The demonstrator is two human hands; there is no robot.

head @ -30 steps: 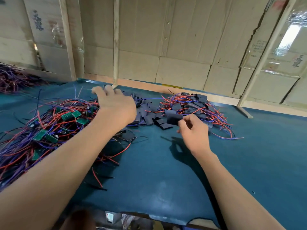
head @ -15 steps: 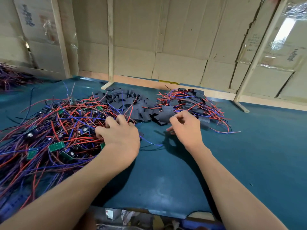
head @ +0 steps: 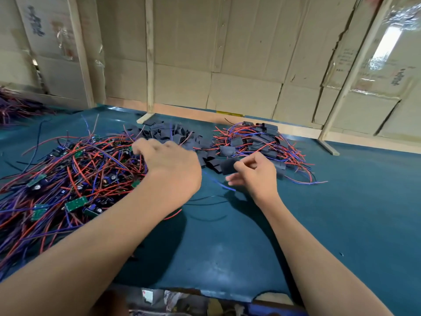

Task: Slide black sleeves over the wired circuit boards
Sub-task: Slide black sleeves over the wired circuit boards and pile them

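- Reaching into the tangle of wired boards (head: 68, 179) on the left of the desk (head: 227, 247), the left hand (head: 168, 167) lies back-up with its fingers bent down among the red and blue wires; whether they grip anything cannot be told, as the fingertips are blurred and partly buried.
- Green boards show through the tangle, one (head: 76, 203) near the left forearm, lying flat among the wires.
- The right hand (head: 255, 176) pinches a black sleeve (head: 229, 166) between thumb and forefinger, holding it just above the desk; its other fingers hang loosely curled beneath.
- A loose blue wire (head: 218, 183) lies on the desk between the two hands, passing under the held sleeve.
- A heap of empty sleeves (head: 168, 133) sits past the left hand, near the desk's far edge, and trails forward to the right hand.
- Just right of that heap is a pile of sleeved boards (head: 257, 142), black sleeves with red and blue wires spilling out towards the right.
- Another bundle of wires (head: 13, 108) lies at the far left edge of the view, well apart from the rest.
- Cardboard sheets (head: 227, 53) braced by wooden battens (head: 149, 53) form the wall behind the desk.
- The desk top is covered in dark teal material, with both forearms stretched over its near edge.
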